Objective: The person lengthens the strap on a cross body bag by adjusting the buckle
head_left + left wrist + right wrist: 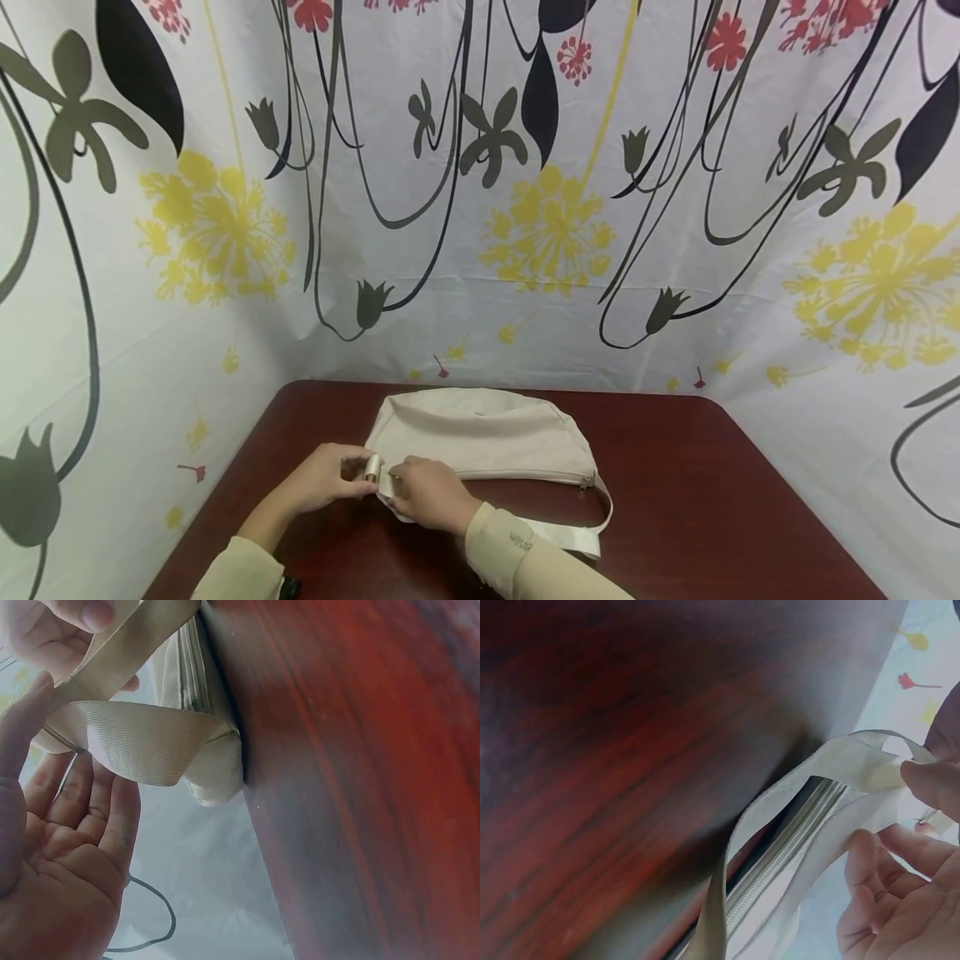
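A cream shoulder bag (487,433) lies on the table, its zipper edge facing me and its strap (558,533) trailing along the near side. At the bag's left end my left hand (330,479) pinches a looped part of the strap between thumb and fingers. Close beside it, my right hand (431,493) grips the strap too. In the left wrist view the webbing (142,742) curves over the left hand's fingers (75,802). The right wrist view shows the right hand's fingertips (862,847) at the strap, with the zipper (780,847) behind.
The dark red-brown table (675,483) extends right of the bag and in front of it. A white cloth with printed flowers (555,233) hangs behind the table and along both sides. A zipper pull (586,481) sits at the bag's right end.
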The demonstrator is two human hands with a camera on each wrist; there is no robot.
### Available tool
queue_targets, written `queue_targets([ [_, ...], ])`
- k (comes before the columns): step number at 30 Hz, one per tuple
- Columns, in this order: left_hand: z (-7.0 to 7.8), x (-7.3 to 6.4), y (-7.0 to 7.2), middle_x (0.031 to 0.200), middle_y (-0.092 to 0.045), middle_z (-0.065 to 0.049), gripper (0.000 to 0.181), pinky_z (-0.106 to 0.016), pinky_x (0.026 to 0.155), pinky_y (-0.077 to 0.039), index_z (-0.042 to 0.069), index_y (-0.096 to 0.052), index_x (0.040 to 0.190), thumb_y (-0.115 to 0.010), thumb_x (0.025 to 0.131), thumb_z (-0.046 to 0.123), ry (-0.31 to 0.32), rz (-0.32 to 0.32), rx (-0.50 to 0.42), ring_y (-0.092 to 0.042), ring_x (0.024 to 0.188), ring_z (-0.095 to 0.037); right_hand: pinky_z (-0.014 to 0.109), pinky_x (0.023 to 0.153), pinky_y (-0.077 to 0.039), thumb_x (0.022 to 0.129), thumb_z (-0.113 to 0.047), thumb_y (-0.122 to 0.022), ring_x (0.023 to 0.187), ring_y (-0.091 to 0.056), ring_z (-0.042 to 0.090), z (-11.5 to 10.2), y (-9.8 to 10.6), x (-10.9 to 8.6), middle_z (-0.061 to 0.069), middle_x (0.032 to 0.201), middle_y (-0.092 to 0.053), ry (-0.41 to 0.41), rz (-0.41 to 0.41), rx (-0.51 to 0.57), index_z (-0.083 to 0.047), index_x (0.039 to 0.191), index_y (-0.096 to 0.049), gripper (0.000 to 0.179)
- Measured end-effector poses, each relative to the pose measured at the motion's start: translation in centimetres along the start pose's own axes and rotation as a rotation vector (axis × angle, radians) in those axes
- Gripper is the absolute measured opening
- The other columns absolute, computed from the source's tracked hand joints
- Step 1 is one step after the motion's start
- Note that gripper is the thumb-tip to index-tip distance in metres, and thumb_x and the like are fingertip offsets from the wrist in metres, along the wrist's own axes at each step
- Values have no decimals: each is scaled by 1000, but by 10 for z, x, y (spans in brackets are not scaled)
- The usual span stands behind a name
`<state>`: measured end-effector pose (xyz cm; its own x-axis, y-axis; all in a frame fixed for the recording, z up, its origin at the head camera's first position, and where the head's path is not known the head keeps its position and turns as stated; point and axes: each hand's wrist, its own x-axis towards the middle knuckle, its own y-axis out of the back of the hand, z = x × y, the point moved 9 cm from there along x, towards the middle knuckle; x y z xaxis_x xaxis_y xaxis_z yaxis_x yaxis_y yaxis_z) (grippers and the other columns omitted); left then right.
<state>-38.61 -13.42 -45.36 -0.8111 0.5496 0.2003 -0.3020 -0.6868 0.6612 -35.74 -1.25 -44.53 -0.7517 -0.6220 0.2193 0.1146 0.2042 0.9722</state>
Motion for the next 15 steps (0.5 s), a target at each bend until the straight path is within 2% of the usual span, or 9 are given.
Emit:
queue_targets([
  [8,0,0,-1,78,-69,5,33,-25,60,-49,6,-72,109,-83,86,25,-13,8,-45,-64,66,-10,22,56,-41,80,-40,-85,65,-49,3,4,-1,-6,-11,81,-56,-36,34,-103,-21,113,-73,41],
  [15,-2,0,0,78,-68,6,33,-25,60,-49,8,-72,109,-83,86,28,-6,17,-38,-63,66,-10,22,57,-42,78,-36,-86,67,-52,3,5,-1,-7,-11,82,-59,-33,53,-111,-21,113,-73,40],
])
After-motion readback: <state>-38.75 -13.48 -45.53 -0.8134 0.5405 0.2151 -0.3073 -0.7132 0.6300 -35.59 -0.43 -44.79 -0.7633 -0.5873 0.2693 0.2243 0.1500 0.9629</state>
